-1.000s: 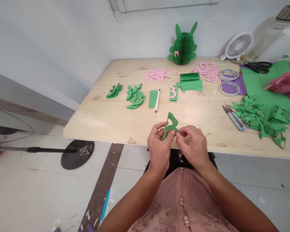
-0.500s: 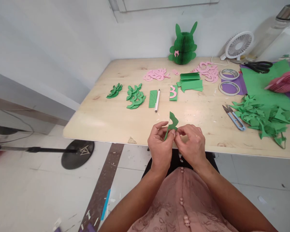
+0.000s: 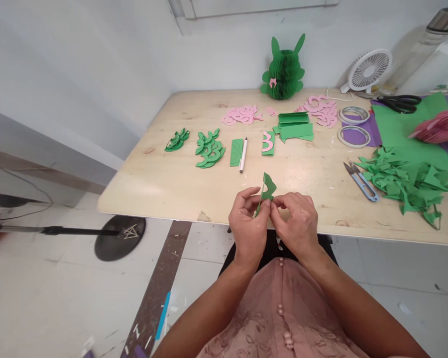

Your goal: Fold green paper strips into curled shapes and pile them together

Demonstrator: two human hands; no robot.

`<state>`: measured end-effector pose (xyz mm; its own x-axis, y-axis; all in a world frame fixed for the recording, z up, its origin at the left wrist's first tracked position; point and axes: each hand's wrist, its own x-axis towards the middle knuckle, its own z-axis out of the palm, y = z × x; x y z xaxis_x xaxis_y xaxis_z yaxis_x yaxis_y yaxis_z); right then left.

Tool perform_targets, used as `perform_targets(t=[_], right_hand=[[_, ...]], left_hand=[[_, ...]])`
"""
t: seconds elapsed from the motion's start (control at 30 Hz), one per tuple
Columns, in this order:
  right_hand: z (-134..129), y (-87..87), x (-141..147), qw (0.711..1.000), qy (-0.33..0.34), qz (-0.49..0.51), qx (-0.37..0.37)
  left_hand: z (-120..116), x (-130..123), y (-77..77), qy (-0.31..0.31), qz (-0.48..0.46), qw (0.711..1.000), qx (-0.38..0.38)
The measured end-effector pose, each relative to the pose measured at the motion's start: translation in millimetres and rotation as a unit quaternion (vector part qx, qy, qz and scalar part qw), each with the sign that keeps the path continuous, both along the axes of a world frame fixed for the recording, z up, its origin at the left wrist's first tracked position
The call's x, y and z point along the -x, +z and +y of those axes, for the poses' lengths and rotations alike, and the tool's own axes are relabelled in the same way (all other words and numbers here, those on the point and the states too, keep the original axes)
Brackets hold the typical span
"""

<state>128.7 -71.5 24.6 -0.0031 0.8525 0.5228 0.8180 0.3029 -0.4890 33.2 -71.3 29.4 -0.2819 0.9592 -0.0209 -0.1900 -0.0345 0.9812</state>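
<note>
Currently, the green paper piece (image 3: pixel 270 187) is held upright over the front margin of the desk (image 3: pixel 134 194), between the two hands. It is a thin, matte cut-out with a pointed upper tip and a wavy right contour; its lower part is largely covered by the fingers. The left hand (image 3: pixel 248 223) pinches it between thumb and fingers. The right hand (image 3: pixel 295 219) has thumb and forefinger pinching its lower right end; the exact contact area is hidden. Both wrists are located at the front edge of the desk. Beyond the tip, bare wood extends to the white pen (image 3: pixel 243 155). Leftward, the surface runs to a rounded corner; rightward, it reaches the blue-handled snips (image 3: pixel 361 181), well apart from the right hand and beside the green scraps (image 3: pixel 406 179).
</note>
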Motion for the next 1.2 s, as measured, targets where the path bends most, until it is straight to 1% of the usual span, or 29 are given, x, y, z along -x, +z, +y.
perform_targets(t=[0.13,0.23,0.47,0.63,0.8,1.03,1.13,1.2], right_hand=[[0.1,2.1,1.3,1.000,-0.005,-0.003,-0.006],[0.5,3.1,1.9,1.000,-0.009,0.008,-0.006],[1.0,4.1,0.5,0.999,-0.003,0.050,0.010],[1.4,5.4,-1.6,0.997,0.003,0.067,0.024],[1.4,7.0,-3.0,0.994,0.011,0.092,0.054],[-1.2,8.3,-3.2,0.992,0.018,0.101,0.067],[-1.7,9.9,-6.2,0.988,0.001,0.136,0.075],[-1.8,11.6,-8.6,0.981,0.005,0.167,0.101]], left_hand=[[-0.8,-0.7,0.7,0.004,0.013,1.000,-0.005],[-0.9,-0.7,1.6,0.001,-0.001,1.000,0.001],[3.6,-0.6,6.7,-0.003,-0.126,0.990,0.068],[6.5,-0.2,10.6,-0.009,-0.180,0.978,0.103],[7.9,0.8,12.3,-0.010,-0.199,0.972,0.122],[8.5,2.1,10.5,-0.008,-0.206,0.970,0.128],[9.0,4.0,10.6,-0.016,-0.213,0.967,0.137],[9.2,4.9,11.3,-0.021,-0.218,0.965,0.142]])
